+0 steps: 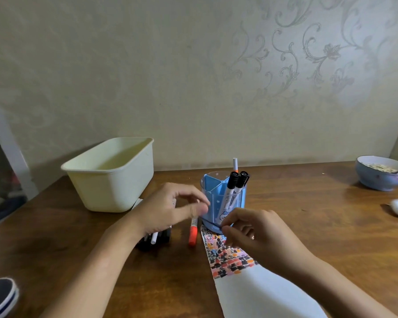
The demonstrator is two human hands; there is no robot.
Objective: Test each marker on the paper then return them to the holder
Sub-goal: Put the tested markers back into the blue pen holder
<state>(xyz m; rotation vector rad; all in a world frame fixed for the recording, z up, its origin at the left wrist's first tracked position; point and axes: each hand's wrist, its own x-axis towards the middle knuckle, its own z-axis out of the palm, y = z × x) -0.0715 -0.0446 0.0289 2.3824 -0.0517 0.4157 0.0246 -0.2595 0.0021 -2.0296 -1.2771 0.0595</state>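
Reaching: both my hands hover over the wooden table (308,203), in front of the blue holder (218,203).
Left hand: my left hand (170,207) hangs above the table just left of the holder, fingers loosely bent, thumb stretched toward the holder's wall; it grips nothing I can see.
Right hand: my right hand (257,230) sits at the holder's base, above the paper, fingers curled with the tips drawn together; whether they pinch anything I cannot tell.
Holder: upright, split into compartments, standing on the far end of the paper.
Markers in holder: two black-capped markers (236,184) lean together in the right compartment; a white and orange pen (235,165) pokes up behind them.
Orange marker: an orange marker (193,232) lies on the table between my hands, just left of the paper.
Other markers: a dark pile of markers (155,238) lies under my left wrist.
Paper: the white paper (251,292) bears a patch of orange, pink and black test marks near the holder.
Around: a cream tub (110,180) at far left, a bowl (381,177) at far right.
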